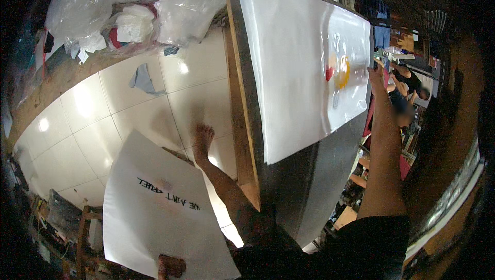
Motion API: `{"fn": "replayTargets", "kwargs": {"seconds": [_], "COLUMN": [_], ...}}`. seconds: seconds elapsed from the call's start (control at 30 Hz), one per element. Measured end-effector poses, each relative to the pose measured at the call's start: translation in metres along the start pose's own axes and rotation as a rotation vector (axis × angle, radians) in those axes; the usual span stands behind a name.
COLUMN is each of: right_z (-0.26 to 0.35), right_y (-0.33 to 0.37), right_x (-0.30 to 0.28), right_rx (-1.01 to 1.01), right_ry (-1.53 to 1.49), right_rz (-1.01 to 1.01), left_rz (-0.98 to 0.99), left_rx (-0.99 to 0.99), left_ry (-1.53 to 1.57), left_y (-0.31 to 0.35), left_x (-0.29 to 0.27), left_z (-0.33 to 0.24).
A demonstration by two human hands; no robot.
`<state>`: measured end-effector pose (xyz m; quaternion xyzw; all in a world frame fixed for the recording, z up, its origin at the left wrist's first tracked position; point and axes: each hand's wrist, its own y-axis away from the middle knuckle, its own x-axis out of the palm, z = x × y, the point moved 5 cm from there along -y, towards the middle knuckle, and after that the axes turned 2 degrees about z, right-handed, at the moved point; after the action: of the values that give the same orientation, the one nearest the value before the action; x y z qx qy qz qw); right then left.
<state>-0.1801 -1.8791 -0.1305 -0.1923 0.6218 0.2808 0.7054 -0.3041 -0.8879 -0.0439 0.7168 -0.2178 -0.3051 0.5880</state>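
My left hand [171, 266] is closed on the lower edge of a white sheet [154, 228] with black lettering and a faint pinkish patch. That sheet hangs at the lower left, beside the table. My right arm reaches far forward, and its hand [377, 71] is at the right edge of a glossy clear film [356, 94], fingers bent and apparently pinching it. The film lies over the right part of a stack of white sheets [289, 73]. A red and yellow print [340, 72] shows under the film.
The stack lies on a dark table [309, 182] with a wooden side edge [238, 94]. My bare foot [204, 134] stands on the tiled floor [134, 120], near a grey scrap [146, 80]. Plastic-wrapped bundles [134, 22] lie far left. Another person [410, 81] sits at the right.
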Motion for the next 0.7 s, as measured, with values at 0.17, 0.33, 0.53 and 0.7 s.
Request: {"fn": "replayTargets", "kwargs": {"seconds": [0.17,0.33,0.53,0.7], "right_z": [-0.009,0.016,-0.025,0.021], "right_y": [0.041,0.037,0.035,0.048], "right_x": [0.05,0.036,0.008,0.059], "right_rx": [0.148,0.264,0.125,0.021], "right_ry": [-0.086,-0.19,0.086,-0.196], "right_rz": [0.316,0.424,0.224,0.264], "left_rz": [-0.002,-0.07,0.129,0.006], "left_rx": [0.132,0.097,0.069,0.109], "left_ry": [-0.177,-0.206,-0.178,-0.143], "left_y": [-0.001,0.006,-0.003,0.005], "left_x": [-0.007,0.01,0.018,0.008], "left_z": [0.008,0.012,0.008,0.02]}}
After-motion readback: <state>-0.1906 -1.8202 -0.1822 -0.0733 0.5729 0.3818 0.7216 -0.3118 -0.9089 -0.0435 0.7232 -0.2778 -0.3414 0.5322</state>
